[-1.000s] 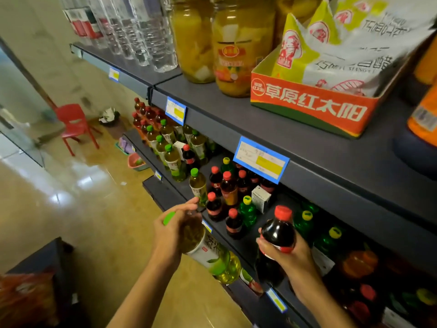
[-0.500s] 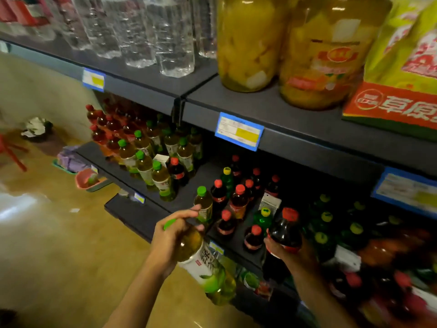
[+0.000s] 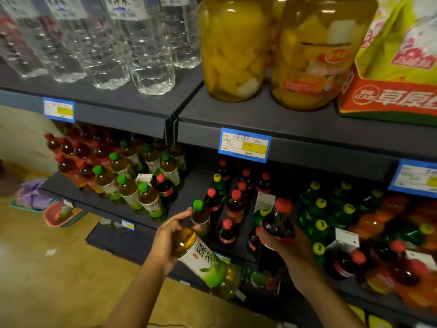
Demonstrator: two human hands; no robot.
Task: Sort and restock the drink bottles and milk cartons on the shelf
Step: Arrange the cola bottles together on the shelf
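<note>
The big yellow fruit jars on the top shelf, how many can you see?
2. One fruit jar stands just right of the water bottles; the second fruit jar stands right beside it, next to the orange box. More may be hidden behind them.

Both bare forearms reach up from the near edge and away from the body. The left hand (image 3: 169,237) sits at centre, palm turned right, its fingers and thumb curled round the upper part of a tilted bottle. The right hand (image 3: 287,247) is just to its right and a little farther, palm turned up and left, with fingers wrapped round the body of an upright bottle.
</note>
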